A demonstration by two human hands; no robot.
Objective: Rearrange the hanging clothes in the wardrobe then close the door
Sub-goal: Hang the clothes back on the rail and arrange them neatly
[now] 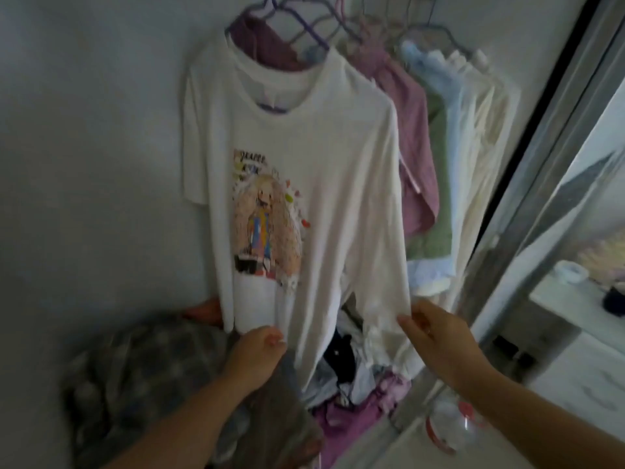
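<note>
A white T-shirt (338, 170) with a colourful cartoon print hangs at the front of the wardrobe on a purple hanger (304, 18). My left hand (257, 350) pinches its bottom hem on the left. My right hand (436, 336) grips the hem on the right, and the cloth stretches between both hands. Behind it hang a mauve shirt (406, 106), a green garment (436, 198), a pale blue one (436, 62) and a cream one (480, 137). The mirrored sliding door (554, 164) stands open at the right.
A heap of loose clothes (355, 384), dark, white and purple, lies on the wardrobe floor. A grey checked garment (142, 374) is bundled at the lower left. The wardrobe's white back wall (84, 147) fills the left. A clear plastic bottle (453, 421) stands by the door track.
</note>
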